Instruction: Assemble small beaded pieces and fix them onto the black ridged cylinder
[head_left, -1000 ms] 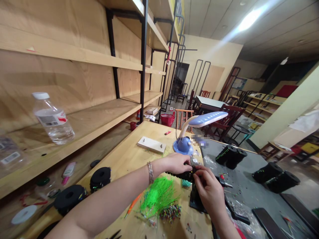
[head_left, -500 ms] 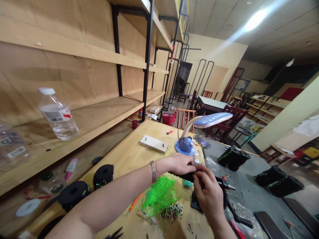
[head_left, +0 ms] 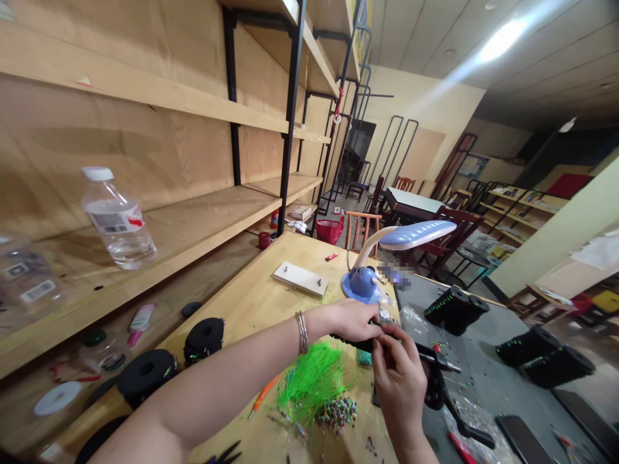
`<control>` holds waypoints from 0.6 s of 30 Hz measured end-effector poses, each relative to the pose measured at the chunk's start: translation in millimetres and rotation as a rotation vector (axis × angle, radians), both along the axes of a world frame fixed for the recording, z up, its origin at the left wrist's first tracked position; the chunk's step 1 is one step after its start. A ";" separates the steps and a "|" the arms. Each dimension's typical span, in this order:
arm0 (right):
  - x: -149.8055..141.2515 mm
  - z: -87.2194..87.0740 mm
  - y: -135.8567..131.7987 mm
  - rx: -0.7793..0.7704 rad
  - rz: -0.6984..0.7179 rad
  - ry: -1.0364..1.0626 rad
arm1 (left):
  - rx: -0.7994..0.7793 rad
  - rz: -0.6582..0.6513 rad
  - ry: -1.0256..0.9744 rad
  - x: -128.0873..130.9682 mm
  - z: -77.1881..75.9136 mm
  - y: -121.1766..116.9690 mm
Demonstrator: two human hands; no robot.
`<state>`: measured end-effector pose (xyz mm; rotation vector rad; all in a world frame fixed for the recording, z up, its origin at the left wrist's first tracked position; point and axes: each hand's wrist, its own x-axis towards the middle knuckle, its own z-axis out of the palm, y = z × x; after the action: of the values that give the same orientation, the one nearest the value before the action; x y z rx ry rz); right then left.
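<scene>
At lower centre I see the black, partly hidden roll (head_left: pixel 362 344), left hand (head_left: pixel 355 320) lying over it, grip unclear, right hand (head_left: pixel 399 370) pinching fingertips together, on what I cannot tell.

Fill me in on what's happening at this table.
A person has both bare hands at a dark roll. The left hand lies over it, and the right hand has its bent fingers close to the left fingertips; whatever they may pinch is too small to tell. A heap of green strands and a pile of small coloured beads lie on the wooden table, with a blue lamp beyond the hands.
</scene>
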<state>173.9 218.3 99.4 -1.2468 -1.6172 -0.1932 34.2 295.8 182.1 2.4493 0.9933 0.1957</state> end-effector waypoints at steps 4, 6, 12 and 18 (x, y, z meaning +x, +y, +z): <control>-3.1 -2.1 0.3 0.028 -0.016 -0.022 | 0.005 -0.003 -0.014 0.7 -3.3 2.4; -3.3 -4.7 -2.9 0.039 0.009 -0.010 | 0.009 -0.009 -0.016 0.4 -4.6 2.8; 11.4 -15.9 -19.7 0.008 0.026 0.054 | 0.015 0.003 -0.001 -0.1 -5.1 2.1; 38.9 -17.0 -17.8 -0.061 -0.007 0.033 | 0.019 0.013 0.025 0.6 -2.6 0.3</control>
<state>212.9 200.5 82.3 -1.2958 -1.6007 -0.1287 34.8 296.1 179.5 2.4692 1.0224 0.1798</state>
